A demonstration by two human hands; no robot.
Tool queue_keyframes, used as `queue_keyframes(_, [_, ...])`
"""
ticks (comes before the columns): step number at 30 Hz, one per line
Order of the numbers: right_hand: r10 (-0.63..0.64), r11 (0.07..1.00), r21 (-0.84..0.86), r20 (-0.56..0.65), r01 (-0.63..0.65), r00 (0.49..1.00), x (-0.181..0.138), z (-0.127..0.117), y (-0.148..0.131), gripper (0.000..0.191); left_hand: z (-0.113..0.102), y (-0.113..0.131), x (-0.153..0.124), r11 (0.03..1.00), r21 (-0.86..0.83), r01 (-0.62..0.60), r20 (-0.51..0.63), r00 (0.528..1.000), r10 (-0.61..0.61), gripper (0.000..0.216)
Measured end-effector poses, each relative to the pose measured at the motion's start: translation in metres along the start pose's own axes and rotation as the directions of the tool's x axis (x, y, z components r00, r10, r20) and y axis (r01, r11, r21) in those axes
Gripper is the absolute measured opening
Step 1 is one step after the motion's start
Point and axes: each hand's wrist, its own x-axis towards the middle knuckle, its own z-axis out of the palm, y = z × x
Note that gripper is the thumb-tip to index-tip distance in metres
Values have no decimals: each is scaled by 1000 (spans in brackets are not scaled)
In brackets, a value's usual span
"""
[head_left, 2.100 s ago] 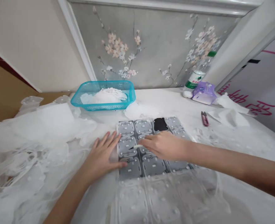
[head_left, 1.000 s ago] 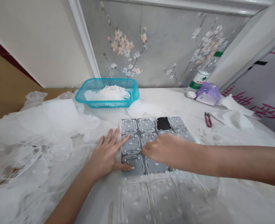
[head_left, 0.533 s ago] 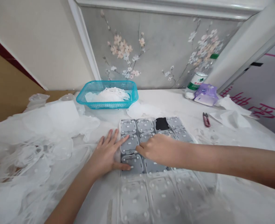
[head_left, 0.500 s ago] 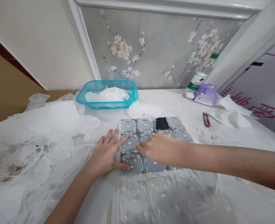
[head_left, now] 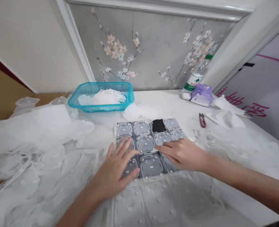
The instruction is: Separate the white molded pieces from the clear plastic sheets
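Note:
A translucent plastic sheet [head_left: 152, 165], marked out in rounded rectangular panels with small white dots and slots, lies on the white table. One panel space in its back row shows black. My right hand [head_left: 183, 154] is closed in a pinch over the middle of the sheet, at a thin whitish strip [head_left: 152, 151] between two panel rows. My left hand [head_left: 113, 173] rests over the sheet's left side with fingers spread, covering parts of the left panels. It holds nothing.
Clear plastic scraps [head_left: 35, 157] are heaped on the left; more scraps [head_left: 243, 151] lie right. At the back stand a blue basket [head_left: 99, 108] with white pieces and a water bottle [head_left: 193, 82] beside a purple packet [head_left: 203, 94]. Small red snips [head_left: 202, 120] lie back right.
My right hand has moved right along the gap between panel rows, and a whitish strip now shows at its fingertips. My left hand has shifted further over the sheet. The view has turned slightly.

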Motion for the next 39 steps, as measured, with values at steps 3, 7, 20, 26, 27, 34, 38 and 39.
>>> queue_keyframes(3, [8,1000,-15,51,-7,999,-4,4,-2,29,15,12,-1,989,66,-129,3,992,129,41])
queue_keyframes(7, [-1,997,-82,60,6,998,0,6,-5,33,29,10,-2,969,178,-171,-65,981,185,49])
queue_keyframes(20, [-167,929,-313,123,197,978,6,-9,-11,45,31,8,-1,961,214,-176,-46,981,190,50])
queue_keyframes(26, [-156,927,-317,163,202,974,1,-14,-6,45,29,8,-1,968,192,-164,-61,982,179,48])
queue_keyframes(27, [-146,929,-314,176,196,974,-1,-16,-4,45,28,8,-1,968,192,-164,-61,982,178,48])
queue_keyframes(34, [-76,951,-269,268,150,961,-2,-26,10,36,28,8,0,966,196,-170,-84,978,189,48])
queue_keyframes(38, [-60,968,-225,229,113,971,3,-22,13,31,27,9,0,968,179,-173,-78,979,190,47])
queue_keyframes(39, [-57,971,-214,226,107,972,4,-20,12,29,27,10,0,969,177,-171,-70,980,186,47])
